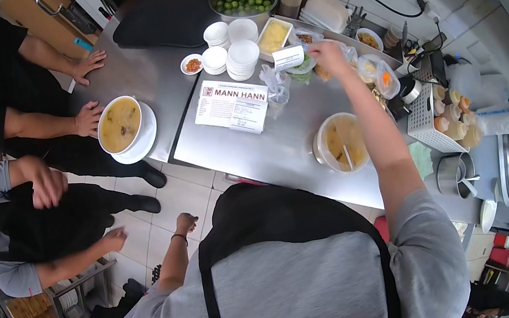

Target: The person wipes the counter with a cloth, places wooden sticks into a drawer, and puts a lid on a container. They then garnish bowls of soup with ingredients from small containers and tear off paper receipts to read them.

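Note:
My right hand (328,57) reaches across the counter to the ingredients at the back, its fingers pinched at the edge of a small printed paper slip (289,57). Under and beside the slip lie green leaves in a plastic bag (302,71) and a knotted clear bag (276,85). Below my right forearm stands a round tub of yellowish soup (341,144) with a utensil in it. Down at my left side, away from the counter, my left hand (186,223) is curled closed; nothing shows in it.
A printed paper sheet (232,107) lies mid-counter beside stacked white dishes (243,58). Behind are a bowl of green limes (244,2) and a tray of yellow food (274,36). Co-workers stand left, one hand (88,119) by a soup bowl (121,124). Bottles fill a basket (430,123) at right.

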A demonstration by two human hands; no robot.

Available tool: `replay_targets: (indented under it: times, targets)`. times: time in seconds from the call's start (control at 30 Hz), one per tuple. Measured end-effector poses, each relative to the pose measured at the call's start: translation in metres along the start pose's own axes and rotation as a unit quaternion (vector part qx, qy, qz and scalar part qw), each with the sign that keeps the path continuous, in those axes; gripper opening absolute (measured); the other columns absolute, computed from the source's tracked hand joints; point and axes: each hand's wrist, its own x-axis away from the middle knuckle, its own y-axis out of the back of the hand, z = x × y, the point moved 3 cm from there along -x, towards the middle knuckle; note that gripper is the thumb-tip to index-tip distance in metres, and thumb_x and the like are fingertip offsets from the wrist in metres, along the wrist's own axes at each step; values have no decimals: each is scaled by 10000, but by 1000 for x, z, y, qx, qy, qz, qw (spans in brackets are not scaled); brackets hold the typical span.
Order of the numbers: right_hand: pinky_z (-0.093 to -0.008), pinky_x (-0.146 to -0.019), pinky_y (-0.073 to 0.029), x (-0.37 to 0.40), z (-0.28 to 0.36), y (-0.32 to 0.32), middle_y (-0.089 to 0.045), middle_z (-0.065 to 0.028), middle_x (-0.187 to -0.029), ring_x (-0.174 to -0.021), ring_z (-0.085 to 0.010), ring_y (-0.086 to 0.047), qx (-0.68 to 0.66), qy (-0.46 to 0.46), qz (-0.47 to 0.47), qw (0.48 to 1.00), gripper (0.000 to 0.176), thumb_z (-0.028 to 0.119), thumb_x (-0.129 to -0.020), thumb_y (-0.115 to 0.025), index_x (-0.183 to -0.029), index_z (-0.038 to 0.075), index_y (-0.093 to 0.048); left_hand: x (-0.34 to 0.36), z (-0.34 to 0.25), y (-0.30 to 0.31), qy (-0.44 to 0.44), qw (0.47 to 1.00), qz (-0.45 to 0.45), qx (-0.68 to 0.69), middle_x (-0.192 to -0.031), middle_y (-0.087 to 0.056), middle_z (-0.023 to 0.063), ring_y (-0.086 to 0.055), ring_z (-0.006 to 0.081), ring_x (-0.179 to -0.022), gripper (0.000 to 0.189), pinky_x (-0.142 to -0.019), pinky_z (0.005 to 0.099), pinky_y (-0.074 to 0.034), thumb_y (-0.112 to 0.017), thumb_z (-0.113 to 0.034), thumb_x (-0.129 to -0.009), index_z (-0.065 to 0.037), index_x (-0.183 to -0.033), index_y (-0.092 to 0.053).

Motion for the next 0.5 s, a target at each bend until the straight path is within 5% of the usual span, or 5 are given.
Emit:
replay_targets:
  times: [0.17,0.27,0.43,0.5]
  targets:
    - [-388,-762,-448,-34,-4,-63,-595,-189,-900,-877,-316,-571,75,-47,109,990,237,229,-709,-554,-875,84,-642,6,13,-5,59,997,-29,41,-590,-597,94,-560,160,-452,236,-419,279,-474,-604,-222,-757,3,-686,-592]
    - [-385,-781,-449,-41,-21,-79,-594,-196,-908,-897,-319,-566,45,-85,101,990,280,290,-717,-534,-872,85,-645,19,-1,-8,-19,993,-57,98,-591,-601,91,-569,155,-458,249,-410,273,-477,-575,-232,-764,9,-704,-595]
    - [-398,-752,-459,-35,0,-46,-602,-199,-882,-863,-323,-580,31,-15,107,994,310,305,-723,-518,-845,48,-644,36,-8,-30,-34,991,-69,110,-582,-599,97,-577,154,-460,249,-410,270,-476,-570,-236,-759,7,-707,-594]
    - [-399,-741,-461,-35,0,-45,-606,-193,-861,-849,-320,-585,58,-25,112,992,308,308,-719,-522,-828,47,-645,38,-2,-40,-146,985,-91,34,-604,-608,106,-583,177,-473,235,-456,294,-486,-575,-226,-748,0,-688,-602]
